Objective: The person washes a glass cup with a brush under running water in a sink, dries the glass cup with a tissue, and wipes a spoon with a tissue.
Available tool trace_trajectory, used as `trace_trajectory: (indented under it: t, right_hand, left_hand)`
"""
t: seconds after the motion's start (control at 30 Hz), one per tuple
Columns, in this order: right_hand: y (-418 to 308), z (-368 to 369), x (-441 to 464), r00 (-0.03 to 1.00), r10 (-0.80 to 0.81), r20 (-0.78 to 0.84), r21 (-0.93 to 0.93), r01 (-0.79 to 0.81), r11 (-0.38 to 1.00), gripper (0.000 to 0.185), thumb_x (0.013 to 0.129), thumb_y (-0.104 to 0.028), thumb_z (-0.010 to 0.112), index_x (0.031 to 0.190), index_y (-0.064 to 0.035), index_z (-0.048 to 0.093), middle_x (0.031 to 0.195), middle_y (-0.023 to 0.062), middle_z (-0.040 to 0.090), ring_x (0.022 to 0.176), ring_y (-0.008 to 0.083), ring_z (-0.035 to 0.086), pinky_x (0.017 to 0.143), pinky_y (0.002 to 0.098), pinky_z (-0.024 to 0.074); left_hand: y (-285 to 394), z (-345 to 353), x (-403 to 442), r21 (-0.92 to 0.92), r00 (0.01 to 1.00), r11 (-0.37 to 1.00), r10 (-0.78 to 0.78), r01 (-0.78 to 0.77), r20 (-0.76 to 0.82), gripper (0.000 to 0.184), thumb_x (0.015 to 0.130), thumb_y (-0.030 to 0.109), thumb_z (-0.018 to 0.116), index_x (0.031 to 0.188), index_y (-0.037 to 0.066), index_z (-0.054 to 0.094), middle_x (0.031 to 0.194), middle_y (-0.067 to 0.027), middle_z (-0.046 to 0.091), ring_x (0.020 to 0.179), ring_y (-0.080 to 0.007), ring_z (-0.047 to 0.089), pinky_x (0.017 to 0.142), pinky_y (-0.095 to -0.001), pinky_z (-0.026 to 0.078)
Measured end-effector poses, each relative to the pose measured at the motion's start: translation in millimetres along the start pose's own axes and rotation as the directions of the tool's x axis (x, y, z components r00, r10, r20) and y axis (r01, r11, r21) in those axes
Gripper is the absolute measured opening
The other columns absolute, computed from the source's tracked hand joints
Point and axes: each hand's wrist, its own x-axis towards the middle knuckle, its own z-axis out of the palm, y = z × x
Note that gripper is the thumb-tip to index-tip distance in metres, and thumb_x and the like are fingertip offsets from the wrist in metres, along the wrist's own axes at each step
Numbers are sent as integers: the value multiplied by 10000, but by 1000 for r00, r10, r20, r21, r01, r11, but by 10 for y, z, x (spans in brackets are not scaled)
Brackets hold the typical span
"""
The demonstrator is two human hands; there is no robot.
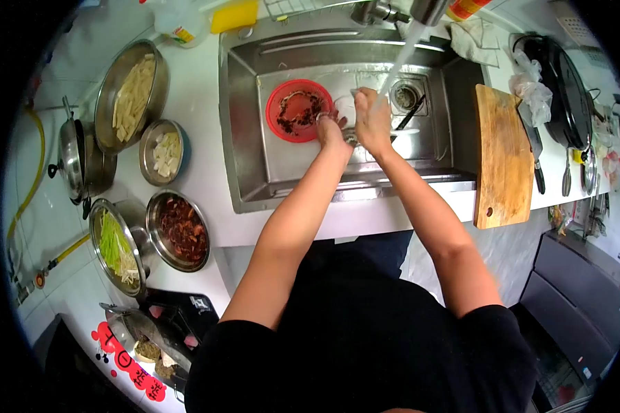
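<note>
Both hands are low in the steel sink (244,131), close together under the running tap (430,8). My left hand (332,131) is beside the right rim of a red plastic basket (271,110) that has dark bits scattered in it. Its fingers are curled, and what they hold is hidden. My right hand (372,120) is closed just right of it, with the water stream (401,62) falling close by. A round whitish dish (345,105) shows between the hands, and a pale rim (406,131) sticks out right of my right hand.
On the left counter stand a bowl of pale strips (132,96), a bowl of white pieces (165,155), a bowl of dark reddish food (182,230) and a bowl of green stalks (117,248). Right of the sink lie a wooden board (504,155) and a cleaver (532,138).
</note>
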Motion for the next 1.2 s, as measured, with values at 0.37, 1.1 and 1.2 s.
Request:
trace_trajectory:
  t: [0.37,1.1,1.2]
  right_hand:
    - [700,-473,346,941,320,111,-66,-314,947,813,860,-600,387,1373,23,292,1362,311,330,1322,415,229,1093,423,163]
    - [-58,-516,-35,951,6,310,602,-201,773,336,873,-292,572,723,8,577,589,67,590,532,139,516,522,314,437]
    - [-145,-840,128,787,-196,585,661,-322,678,245,863,-249,587,829,-7,576,648,58,615,587,125,570,548,293,465]
  left_hand:
    - [97,235,-188,23,994,999,-47,45,103,277,917,289,380,980,146,609,948,-31,582,829,-190,532,751,-383,465]
    - [173,395,-1090,31,982,987,156,-160,105,375,902,401,348,1033,149,593,957,-18,622,883,-198,549,888,-416,412]
    - [352,71,-963,86,711,982,-180,166,680,426,912,433,302,1051,142,581,1003,-26,613,920,-212,558,892,-440,428]
